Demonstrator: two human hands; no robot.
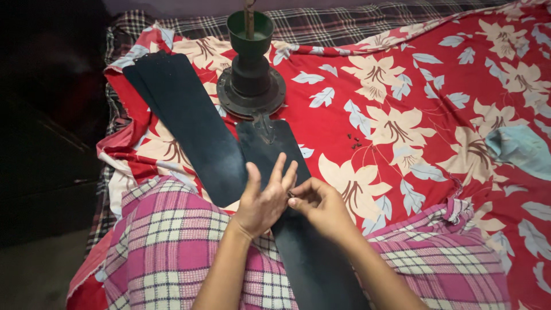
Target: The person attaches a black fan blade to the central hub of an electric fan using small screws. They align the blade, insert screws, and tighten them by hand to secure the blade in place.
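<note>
A tiny dark part (291, 195) is being pinched by the right hand (318, 204) against the open-fingered left hand (263, 201), above a flat, matte black fan blade (275, 149).

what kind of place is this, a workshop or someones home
Most likely a home, with the work done on a bed or floor mat: a red flowered sheet over a checked cloth, with a ceiling fan motor and dark fan blades laid on it.

Fan blade (270, 150) matt dark metal; motor housing (251, 86) dull metal; bedsheet (402, 115) soft printed cloth.
</note>
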